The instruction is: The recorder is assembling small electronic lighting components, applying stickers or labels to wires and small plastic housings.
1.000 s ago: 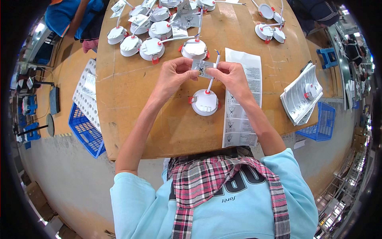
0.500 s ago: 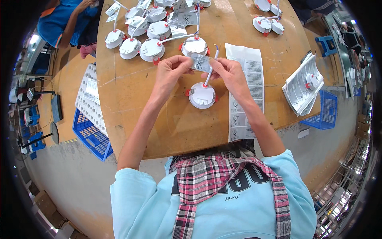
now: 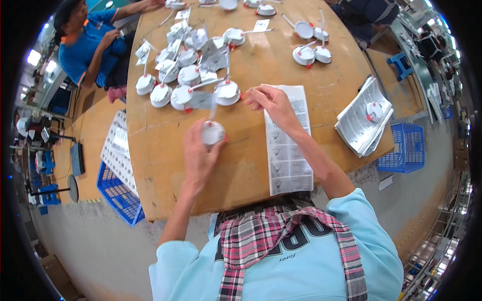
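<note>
My left hand [image 3: 200, 153] is closed around the side of a white round downlight [image 3: 213, 133] on the wooden table. A printed silvery label [image 3: 202, 100] wraps the downlight's white cable and is smeared by motion. To the right, my right hand [image 3: 273, 104] hovers over the top of a label sheet [image 3: 290, 150], its fingers loosely bent with nothing visible in them. Just beyond my left hand stands another downlight [image 3: 227, 93] with red-tipped clips. Behind and left of it, several labelled downlights [image 3: 189, 76] are crowded together, cables sticking up.
A stack of printed sheets [image 3: 359, 123] with a downlight [image 3: 374, 111] on top lies by the table's right edge. More downlights [image 3: 305, 55] sit at the far right. Blue crates [image 3: 401, 148] stand beside the table. A co-worker in a blue shirt [image 3: 95, 47] is at far left.
My hands have parted: the left moved from the label down to the downlight, and the right let go. The downlight has shifted left, and the view has moved.
</note>
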`<action>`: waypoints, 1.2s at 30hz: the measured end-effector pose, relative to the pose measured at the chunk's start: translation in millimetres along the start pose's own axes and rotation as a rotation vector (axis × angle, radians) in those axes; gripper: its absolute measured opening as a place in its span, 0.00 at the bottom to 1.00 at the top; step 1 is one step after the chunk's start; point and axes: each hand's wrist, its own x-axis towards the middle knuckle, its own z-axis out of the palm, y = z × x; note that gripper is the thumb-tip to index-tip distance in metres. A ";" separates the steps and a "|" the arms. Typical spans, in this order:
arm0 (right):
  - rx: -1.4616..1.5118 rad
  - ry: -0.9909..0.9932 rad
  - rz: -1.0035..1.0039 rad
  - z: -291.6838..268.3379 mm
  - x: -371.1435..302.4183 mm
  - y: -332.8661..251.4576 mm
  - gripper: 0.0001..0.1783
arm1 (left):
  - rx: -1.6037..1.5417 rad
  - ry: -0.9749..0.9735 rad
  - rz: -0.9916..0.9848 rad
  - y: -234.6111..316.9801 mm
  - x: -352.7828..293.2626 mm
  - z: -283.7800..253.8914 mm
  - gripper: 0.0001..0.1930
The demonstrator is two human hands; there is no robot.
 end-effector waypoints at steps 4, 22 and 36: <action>-0.153 0.299 -0.136 -53.9 25.1 5.0 0.13 | 0.177 0.221 0.015 -43.4 5.8 -23.1 0.33; -0.259 0.537 -0.306 -66.4 26.8 -51.4 0.14 | -0.227 0.081 0.236 90.8 32.5 10.3 0.26; 0.327 -0.140 -0.168 -32.6 -37.4 -52.9 0.11 | -0.887 -0.667 -0.019 77.7 21.8 -9.2 0.27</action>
